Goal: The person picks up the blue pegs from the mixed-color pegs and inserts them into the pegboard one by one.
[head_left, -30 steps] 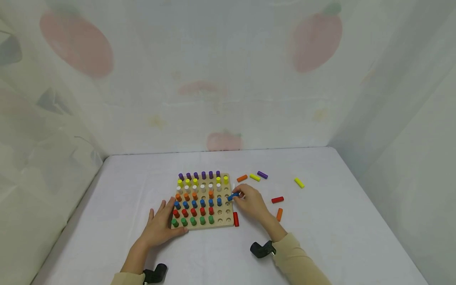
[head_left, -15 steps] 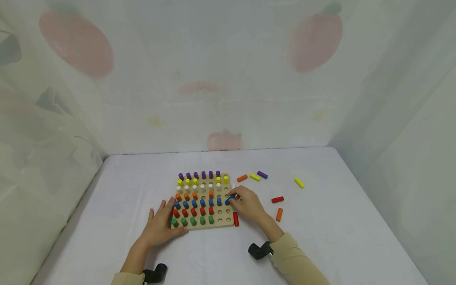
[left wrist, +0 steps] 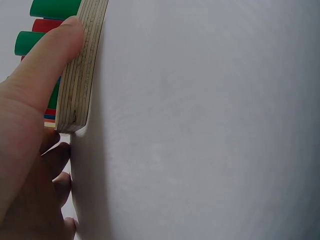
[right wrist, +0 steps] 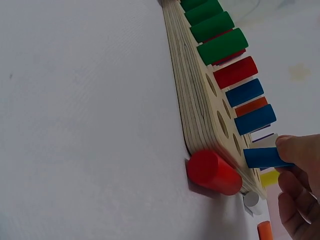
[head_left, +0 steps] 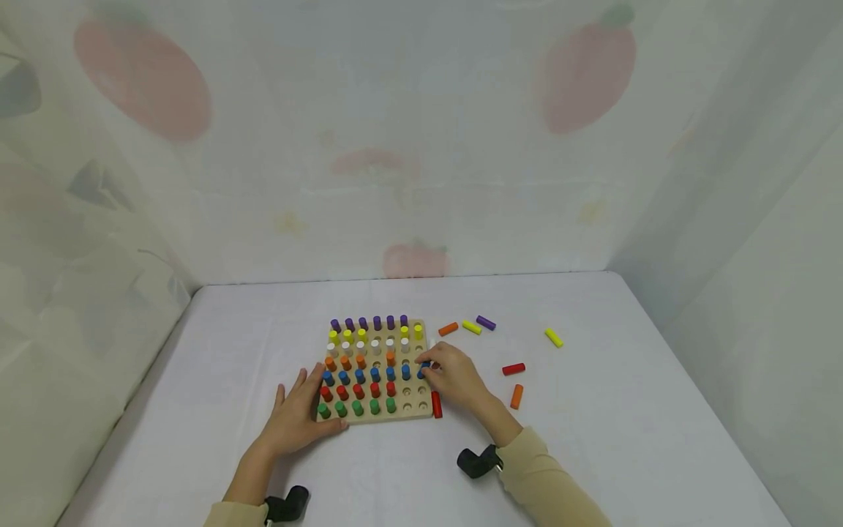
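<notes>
A square wooden pegboard (head_left: 415,414) lies on the white table, filled mostly with upright coloured pegs in rows. My left hand (head_left: 296,417) rests at its near left corner, thumb (left wrist: 70,40) against the front edge and fingers spread along the left side. At the right end of the blue row, my right hand (head_left: 457,377) pinches a blue peg (right wrist: 265,157) between thumb and fingers. In the right wrist view the peg's lower end stands at the board's holes. The fingers partly cover this peg in the head view.
A red peg (head_left: 437,405) and a white peg (right wrist: 251,200) lie by the board's right edge. Farther right are loose orange (head_left: 448,329), yellow (head_left: 471,327), purple (head_left: 486,323) and red pegs (head_left: 514,369). Some holes on the board's right side are vacant.
The blue peg has gone from nearly lying flat to a more upright tilt, its lower end now at the blue row's end hole. My right hand shifted slightly left; my left hand stayed put.
</notes>
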Motion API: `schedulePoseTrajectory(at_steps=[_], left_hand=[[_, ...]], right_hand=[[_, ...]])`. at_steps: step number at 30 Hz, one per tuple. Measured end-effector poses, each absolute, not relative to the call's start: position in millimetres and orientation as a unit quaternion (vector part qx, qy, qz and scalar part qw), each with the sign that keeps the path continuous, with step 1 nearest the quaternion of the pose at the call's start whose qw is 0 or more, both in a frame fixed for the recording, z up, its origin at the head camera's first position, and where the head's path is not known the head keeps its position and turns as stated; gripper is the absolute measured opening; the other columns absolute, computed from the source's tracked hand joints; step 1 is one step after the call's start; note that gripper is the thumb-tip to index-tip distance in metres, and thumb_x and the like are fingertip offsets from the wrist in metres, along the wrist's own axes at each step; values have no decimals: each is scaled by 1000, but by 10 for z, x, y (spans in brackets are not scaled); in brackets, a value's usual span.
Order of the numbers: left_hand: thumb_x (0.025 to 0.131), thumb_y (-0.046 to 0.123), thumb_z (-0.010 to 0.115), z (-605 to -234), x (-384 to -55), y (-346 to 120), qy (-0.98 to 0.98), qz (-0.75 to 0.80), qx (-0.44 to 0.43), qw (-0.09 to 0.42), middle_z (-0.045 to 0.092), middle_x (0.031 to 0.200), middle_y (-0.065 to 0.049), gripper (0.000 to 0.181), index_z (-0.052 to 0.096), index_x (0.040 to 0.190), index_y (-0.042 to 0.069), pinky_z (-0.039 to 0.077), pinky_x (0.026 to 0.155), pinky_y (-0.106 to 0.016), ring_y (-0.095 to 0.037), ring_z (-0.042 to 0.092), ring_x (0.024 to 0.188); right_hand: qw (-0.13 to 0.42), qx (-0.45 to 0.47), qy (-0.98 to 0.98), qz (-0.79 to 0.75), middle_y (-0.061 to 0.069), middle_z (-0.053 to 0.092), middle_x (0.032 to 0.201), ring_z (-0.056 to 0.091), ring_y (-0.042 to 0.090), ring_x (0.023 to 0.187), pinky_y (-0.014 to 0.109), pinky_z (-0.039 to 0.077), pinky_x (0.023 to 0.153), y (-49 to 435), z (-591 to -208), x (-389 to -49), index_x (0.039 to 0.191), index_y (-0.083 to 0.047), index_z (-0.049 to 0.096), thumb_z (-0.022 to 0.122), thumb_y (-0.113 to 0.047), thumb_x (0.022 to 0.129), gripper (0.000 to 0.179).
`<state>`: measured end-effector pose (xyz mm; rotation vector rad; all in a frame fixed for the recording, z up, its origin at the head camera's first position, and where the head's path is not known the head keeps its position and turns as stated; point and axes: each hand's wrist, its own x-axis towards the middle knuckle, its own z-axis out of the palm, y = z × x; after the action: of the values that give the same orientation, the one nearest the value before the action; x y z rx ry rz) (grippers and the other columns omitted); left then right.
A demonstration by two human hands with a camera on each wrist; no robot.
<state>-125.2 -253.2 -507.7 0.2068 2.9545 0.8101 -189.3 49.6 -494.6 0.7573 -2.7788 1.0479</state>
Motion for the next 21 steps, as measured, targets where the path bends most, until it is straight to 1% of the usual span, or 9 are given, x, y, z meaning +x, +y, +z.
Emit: schedulePoseTrajectory(at_steps=[4, 8, 11, 21], left_hand=[[61, 60, 75, -5076, -1252, -2532, 961, 264, 68, 35, 28, 148, -19, 114, 22, 146, 7, -1, 104, -67, -42, 14, 138], [61, 60, 75, -5078, -1254, -2532, 961, 264, 68, 35, 28, 148, -19, 114, 22, 146, 6, -1, 104, -67, -42, 14, 138], [60, 60, 75, -5076, -1256, -2531, 961, 264, 68, 36, 28, 149, -18, 114, 22, 146, 6, -1, 104, -68, -42, 14, 138], [60, 61, 75, -5057, -1261, -2519, 962, 263, 69, 30, 29, 148, -19, 114, 25, 145, 4, 0, 103, -68, -43, 16, 137]], right_hand=[[38, 256, -901, 348, -3, 60, 91, 55, 5, 79, 14, 49, 68, 480, -4965, -1891, 100, -15, 68, 65, -13, 85, 16], [41, 259, -897, 357, 1, 61, 94, 55, 6, 80, 15, 49, 70, 468, -4987, -1877, 104, -13, 64, 65, -12, 84, 20], [45, 259, -894, 364, 2, 62, 95, 55, 6, 81, 16, 49, 70, 462, -5002, -1867, 104, -12, 61, 66, -11, 84, 21], [46, 255, -893, 368, -2, 60, 90, 55, 7, 80, 18, 49, 69, 452, -5016, -1870, 100, -13, 61, 66, -12, 84, 17]])
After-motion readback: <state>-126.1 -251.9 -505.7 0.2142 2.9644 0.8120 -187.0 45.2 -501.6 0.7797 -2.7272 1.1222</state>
